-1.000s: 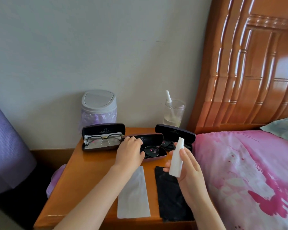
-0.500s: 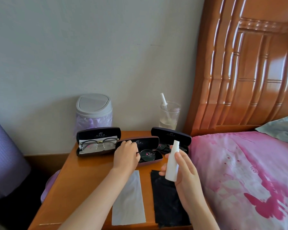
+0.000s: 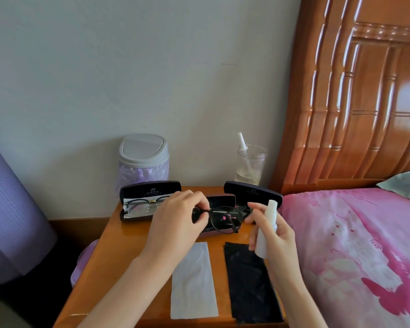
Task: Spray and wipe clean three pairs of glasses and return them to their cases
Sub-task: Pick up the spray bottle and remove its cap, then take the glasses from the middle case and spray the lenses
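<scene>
Now my left hand [image 3: 175, 218] pinches the glasses [image 3: 225, 218] by their left end, just over the middle case [image 3: 220, 200]. My right hand [image 3: 278, 237] grips the bottle [image 3: 266, 229] beside them. I should aim squarely at each lens and mist lightly.

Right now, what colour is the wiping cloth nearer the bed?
The flat rectangular cloth is black, clearest in the head view.

Round black-framed glasses [image 3: 225, 218] held above open middle case [image 3: 220, 200]; white spray bottle [image 3: 266, 230] upright, just right.
</scene>
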`<state>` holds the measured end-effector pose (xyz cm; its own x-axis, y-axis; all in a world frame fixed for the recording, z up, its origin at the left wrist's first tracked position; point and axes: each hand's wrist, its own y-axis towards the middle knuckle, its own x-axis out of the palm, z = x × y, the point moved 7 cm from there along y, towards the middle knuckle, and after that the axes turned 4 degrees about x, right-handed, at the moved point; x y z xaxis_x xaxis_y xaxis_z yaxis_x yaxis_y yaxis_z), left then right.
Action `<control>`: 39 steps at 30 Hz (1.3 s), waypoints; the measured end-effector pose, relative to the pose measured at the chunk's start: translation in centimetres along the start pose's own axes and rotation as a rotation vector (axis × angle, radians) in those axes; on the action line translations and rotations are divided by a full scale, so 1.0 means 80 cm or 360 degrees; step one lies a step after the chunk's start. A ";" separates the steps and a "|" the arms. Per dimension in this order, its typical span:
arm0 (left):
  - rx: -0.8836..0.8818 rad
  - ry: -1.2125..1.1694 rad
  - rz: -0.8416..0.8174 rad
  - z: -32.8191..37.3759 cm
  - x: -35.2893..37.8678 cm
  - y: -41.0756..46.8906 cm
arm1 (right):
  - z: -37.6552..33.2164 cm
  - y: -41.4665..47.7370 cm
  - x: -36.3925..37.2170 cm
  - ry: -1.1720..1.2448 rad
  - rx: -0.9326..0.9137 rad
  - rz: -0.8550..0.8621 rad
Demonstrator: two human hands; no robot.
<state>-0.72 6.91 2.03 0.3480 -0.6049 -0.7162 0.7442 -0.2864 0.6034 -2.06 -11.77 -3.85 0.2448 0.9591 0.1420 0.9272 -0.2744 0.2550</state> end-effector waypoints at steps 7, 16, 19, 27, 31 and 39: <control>-0.0066 -0.0125 -0.0046 0.001 -0.005 -0.012 | -0.005 -0.010 0.022 -0.0014 0.0127 -0.0430; -0.0171 -0.0405 -0.0077 -0.007 -0.009 -0.033 | -0.002 -0.012 0.018 0.0123 0.0218 -0.0412; -0.0347 -0.0693 -0.0121 -0.027 -0.004 -0.048 | 0.001 -0.009 0.014 0.0217 0.0276 -0.0355; -0.0536 -0.1214 0.0014 -0.050 -0.006 -0.062 | 0.006 -0.013 0.025 0.0312 0.0370 -0.0419; -0.0521 -0.1359 0.0118 -0.055 -0.018 -0.067 | 0.005 -0.015 0.043 0.0354 0.0429 -0.0511; -0.0433 -0.1810 0.0365 -0.053 -0.045 -0.061 | -0.043 -0.006 0.087 0.0357 0.0238 -0.0704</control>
<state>-3.20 13.61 0.14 -0.1143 -0.9725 0.2032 0.8749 -0.0016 0.4844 -1.79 -5.21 0.30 -0.2314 0.9383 0.2571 0.9627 0.1826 0.1999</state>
